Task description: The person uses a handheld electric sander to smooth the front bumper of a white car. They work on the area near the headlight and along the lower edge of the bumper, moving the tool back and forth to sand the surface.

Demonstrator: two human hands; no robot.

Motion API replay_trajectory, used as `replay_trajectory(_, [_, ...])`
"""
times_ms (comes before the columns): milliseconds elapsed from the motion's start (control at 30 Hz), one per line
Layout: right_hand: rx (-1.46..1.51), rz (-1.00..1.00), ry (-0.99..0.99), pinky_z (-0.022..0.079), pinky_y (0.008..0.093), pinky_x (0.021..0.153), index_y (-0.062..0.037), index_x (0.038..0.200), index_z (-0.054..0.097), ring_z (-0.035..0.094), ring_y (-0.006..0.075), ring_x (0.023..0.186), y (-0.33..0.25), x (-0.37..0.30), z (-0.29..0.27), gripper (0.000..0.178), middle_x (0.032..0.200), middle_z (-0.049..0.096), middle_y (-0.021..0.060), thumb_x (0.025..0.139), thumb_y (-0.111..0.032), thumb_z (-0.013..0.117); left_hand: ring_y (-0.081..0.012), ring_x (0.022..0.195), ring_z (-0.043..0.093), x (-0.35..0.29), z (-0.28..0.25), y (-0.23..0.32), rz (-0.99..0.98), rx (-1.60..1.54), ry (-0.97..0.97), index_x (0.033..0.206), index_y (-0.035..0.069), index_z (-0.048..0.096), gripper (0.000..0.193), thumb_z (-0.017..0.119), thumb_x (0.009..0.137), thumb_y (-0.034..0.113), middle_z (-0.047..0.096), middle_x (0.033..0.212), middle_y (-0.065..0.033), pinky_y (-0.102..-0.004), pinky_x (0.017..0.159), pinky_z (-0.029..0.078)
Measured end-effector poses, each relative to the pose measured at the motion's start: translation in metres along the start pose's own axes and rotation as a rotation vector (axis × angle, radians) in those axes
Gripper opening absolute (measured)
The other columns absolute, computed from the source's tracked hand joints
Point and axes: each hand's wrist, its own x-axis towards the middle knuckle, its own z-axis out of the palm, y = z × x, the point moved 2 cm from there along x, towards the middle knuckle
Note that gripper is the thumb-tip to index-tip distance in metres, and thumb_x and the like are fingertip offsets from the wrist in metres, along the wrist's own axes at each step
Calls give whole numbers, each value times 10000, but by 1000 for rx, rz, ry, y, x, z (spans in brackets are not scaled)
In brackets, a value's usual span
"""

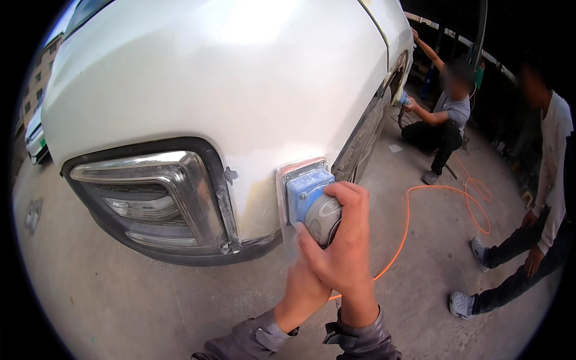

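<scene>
My right hand (348, 246) wraps round a blue and grey hand-held sander (326, 217), its thumb on the near side and fingers over the top. The sander's square pad (281, 198) lies against the lower corner of a white car's bumper (259, 201), where the paint is dulled and patchy. My left hand (303, 287) is just below, crossing behind the right wrist; its fingers are hidden, so whether it holds the sander cannot be told. Left of the pad, a lamp (150, 201) sits in a black, dusty surround with a grey patch beside it.
An orange hose (408, 207) curves over the concrete floor (180, 312) from behind my wrists. Farther right, a person (447, 111) crouches at the car's side, holding a blue tool (404, 98). Another person (552, 162) stands bent at the right edge. A wheel shows past the bumper.
</scene>
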Motion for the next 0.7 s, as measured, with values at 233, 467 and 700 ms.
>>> replay_trajectory(233, [40, 24, -27, 428, 391, 907, -25, 1181, 454, 502, 344, 1041, 0, -7, 2, 609, 1118, 470, 176, 646, -2, 743, -431, 1023, 588, -7, -2, 4, -5, -27, 88, 1235, -8, 514, 461, 658, 812, 106, 616, 1150, -218, -484, 805, 470])
replay_trajectory(467, [15, 2, -5, 426, 395, 911, -28, 1187, 450, 498, 346, 1049, 8, -3, -1, 605, 1147, 468, 183, 657, -13, 742, -435, 1028, 582, 2, 0, 1, -18, -94, 98, 1220, -4, 528, 446, 660, 810, 112, 619, 1142, -218, -481, 802, 470])
replay_trajectory(700, [-17, 4, 24, 421, 402, 906, -26, 1190, 445, 497, 348, 1040, 6, -7, 7, 610, 1136, 470, 180, 662, -16, 751, -443, 1013, 581, -2, -3, -8, -1, -15, 97, 1206, 25, 545, 433, 672, 805, 130, 620, 1136, -218, -490, 791, 472])
